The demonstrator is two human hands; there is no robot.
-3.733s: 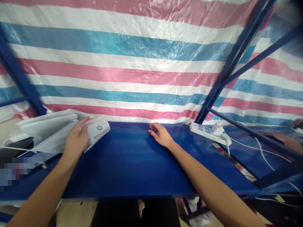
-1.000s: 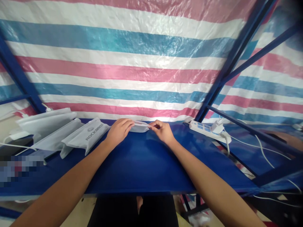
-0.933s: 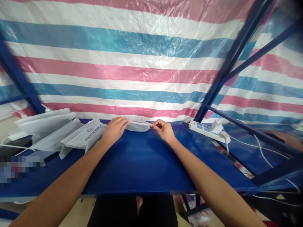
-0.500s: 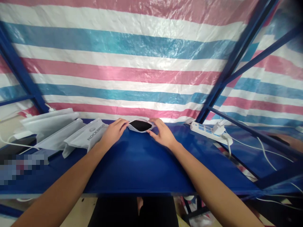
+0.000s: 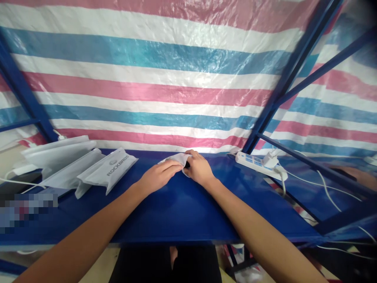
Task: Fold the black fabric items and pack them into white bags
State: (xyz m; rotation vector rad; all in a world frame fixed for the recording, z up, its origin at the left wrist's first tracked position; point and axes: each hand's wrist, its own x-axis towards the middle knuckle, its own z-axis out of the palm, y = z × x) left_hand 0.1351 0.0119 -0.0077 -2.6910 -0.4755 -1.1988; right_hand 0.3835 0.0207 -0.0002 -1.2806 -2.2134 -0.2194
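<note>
One pale bag (image 5: 173, 158), at the far side of the blue desk (image 5: 176, 214), between the two hands; visible part running side to side, far corner lifted, full long axis hidden by fingers. One left hand (image 5: 159, 177), at the bag's left and near side, fingers together, narrow, holding the near edge. One right hand (image 5: 200, 169), at the bag's right end, fingers curled, holding the rim; the nearer of the two to the dark patch (image 5: 187, 164) at the mouth, contents or lining, cannot tell which. One printed bag (image 5: 118, 168), lettered ROCKBROS, lying left of the left hand, apart from it. One power strip (image 5: 259, 166), white, right of the right hand, well apart.
</note>
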